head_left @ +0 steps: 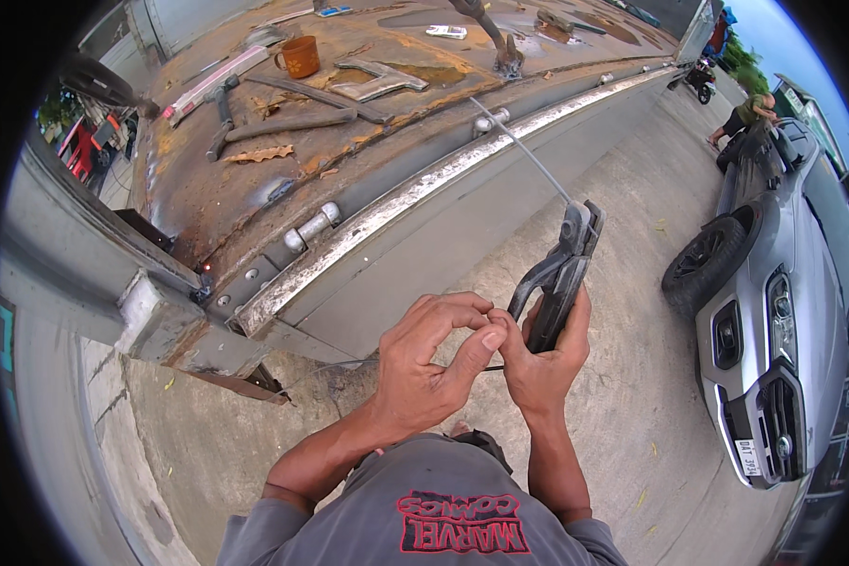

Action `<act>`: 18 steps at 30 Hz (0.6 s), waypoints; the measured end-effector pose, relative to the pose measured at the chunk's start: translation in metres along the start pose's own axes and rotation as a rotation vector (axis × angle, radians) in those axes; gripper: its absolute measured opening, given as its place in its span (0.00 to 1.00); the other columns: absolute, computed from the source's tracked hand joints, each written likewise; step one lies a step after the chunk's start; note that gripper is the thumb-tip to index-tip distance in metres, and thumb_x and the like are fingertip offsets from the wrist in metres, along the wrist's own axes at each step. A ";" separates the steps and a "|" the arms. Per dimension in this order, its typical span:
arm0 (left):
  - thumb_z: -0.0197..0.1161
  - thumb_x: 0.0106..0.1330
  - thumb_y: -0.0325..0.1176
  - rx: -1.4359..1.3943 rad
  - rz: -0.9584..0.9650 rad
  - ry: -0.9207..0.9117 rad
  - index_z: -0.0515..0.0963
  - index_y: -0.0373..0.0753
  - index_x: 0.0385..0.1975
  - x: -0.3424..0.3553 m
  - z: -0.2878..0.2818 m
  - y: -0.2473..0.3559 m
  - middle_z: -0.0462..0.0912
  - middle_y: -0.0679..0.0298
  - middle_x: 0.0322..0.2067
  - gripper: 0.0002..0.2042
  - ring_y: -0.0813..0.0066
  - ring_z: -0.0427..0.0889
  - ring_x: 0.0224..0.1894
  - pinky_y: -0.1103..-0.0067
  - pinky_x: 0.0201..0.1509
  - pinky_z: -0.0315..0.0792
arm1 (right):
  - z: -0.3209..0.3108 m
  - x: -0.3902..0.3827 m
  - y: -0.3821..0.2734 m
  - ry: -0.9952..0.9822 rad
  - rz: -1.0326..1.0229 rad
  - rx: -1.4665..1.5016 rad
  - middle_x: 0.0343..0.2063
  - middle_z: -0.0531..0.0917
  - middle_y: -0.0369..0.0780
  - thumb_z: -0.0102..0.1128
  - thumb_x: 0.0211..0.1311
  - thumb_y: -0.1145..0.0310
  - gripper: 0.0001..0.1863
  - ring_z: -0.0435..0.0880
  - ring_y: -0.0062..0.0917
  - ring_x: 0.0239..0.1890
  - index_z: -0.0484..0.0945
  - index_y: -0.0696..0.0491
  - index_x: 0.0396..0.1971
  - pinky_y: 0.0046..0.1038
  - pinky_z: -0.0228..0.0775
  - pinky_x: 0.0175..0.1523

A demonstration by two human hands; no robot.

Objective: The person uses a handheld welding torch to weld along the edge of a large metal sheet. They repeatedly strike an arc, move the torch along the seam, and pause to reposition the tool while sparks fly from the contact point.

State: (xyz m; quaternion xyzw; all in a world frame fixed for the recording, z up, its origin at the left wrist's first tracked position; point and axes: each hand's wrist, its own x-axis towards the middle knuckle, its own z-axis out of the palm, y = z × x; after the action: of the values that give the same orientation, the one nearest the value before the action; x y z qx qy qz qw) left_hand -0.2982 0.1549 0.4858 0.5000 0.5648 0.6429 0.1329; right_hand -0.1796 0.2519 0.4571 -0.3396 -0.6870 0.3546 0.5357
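Gripping a black metal electrode holder by its handles, the right hand has its fingers wrapped shut around the lower end, while the left hand pinches its thumb and forefinger together against the right thumb, on something too small to make out. The tool sits out in the air over the concrete floor, well clear of the near edge of the rusty steel table, just above the person's chest. Its long axis runs from the palm up and away, jaws uppermost, and a thin grey welding rod clamped there carries on in a tilted line toward the table's bright rounded edge rail. The holder looks rigid and fairly heavy, best taken low on the handles; the rod seems light, stiff but brittle-coated. On the table lie an orange mug and a hammer. A silver car stands alongside.
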 end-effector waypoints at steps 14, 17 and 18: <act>0.71 0.72 0.37 -0.137 -0.194 -0.234 0.85 0.25 0.51 0.071 -0.037 -0.036 0.91 0.48 0.43 0.19 0.68 0.89 0.47 0.72 0.55 0.79 | 0.058 0.029 -0.010 0.082 0.019 -0.186 0.29 0.77 0.34 0.85 0.55 0.57 0.47 0.74 0.15 0.25 0.68 0.67 0.67 0.21 0.69 0.28; 0.70 0.72 0.36 -0.138 -0.197 -0.222 0.85 0.25 0.52 0.075 -0.035 -0.038 0.91 0.50 0.42 0.19 0.71 0.88 0.47 0.74 0.53 0.79 | 0.059 0.033 -0.007 0.056 0.027 -0.199 0.29 0.78 0.35 0.84 0.55 0.59 0.46 0.74 0.16 0.25 0.69 0.66 0.66 0.22 0.69 0.28; 0.70 0.72 0.36 -0.134 -0.206 -0.223 0.85 0.25 0.51 0.077 -0.035 -0.039 0.92 0.50 0.42 0.18 0.72 0.88 0.46 0.74 0.52 0.79 | 0.059 0.034 -0.006 0.045 0.032 -0.201 0.29 0.78 0.35 0.84 0.56 0.59 0.45 0.74 0.16 0.25 0.69 0.66 0.66 0.22 0.70 0.28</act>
State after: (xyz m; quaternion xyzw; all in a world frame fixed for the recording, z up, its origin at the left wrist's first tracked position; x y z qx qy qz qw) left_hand -0.3767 0.2035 0.4948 0.4978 0.5508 0.6026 0.2927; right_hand -0.2441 0.2706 0.4692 -0.4106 -0.7014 0.2848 0.5083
